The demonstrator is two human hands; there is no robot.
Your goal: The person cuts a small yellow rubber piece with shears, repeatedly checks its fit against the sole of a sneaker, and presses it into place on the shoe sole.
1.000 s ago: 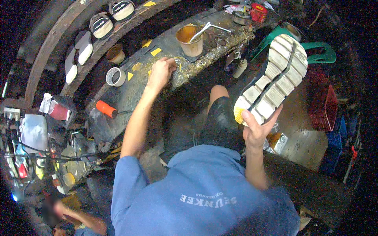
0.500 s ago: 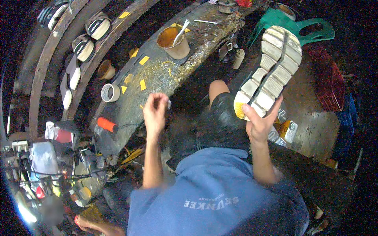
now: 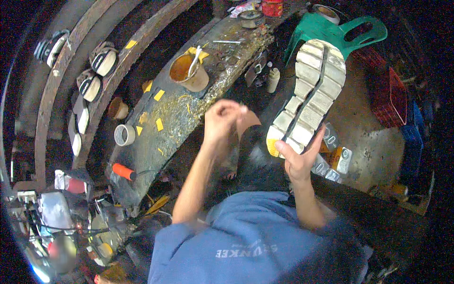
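Note:
My right hand (image 3: 299, 163) grips a white segmented shoe sole (image 3: 312, 87) by its lower end, thumb lying across a yellow ribbed patch. The sole's tread faces up, a dark groove running along it. My left hand (image 3: 223, 122) is raised to the left of the sole, apart from it. Its fingers are curled together in a pinch; whatever small thing they may hold is too blurred to name. Beyond it on the worn bench (image 3: 156, 142) stands a brown-stained pot (image 3: 190, 78) with a white-handled tool (image 3: 194, 60) leaning in it.
Yellow scraps (image 3: 159, 124), a tape roll (image 3: 124, 135) and an orange cylinder (image 3: 124, 171) lie on the bench. Shoes (image 3: 104, 63) line a rack at left. A green plastic stool (image 3: 326, 31) stands at the far right, near a red crate (image 3: 391, 102).
My left hand has moved right, away from the bench and closer to the sole. My right hand keeps its grip on the sole. The whole view has shifted slightly.

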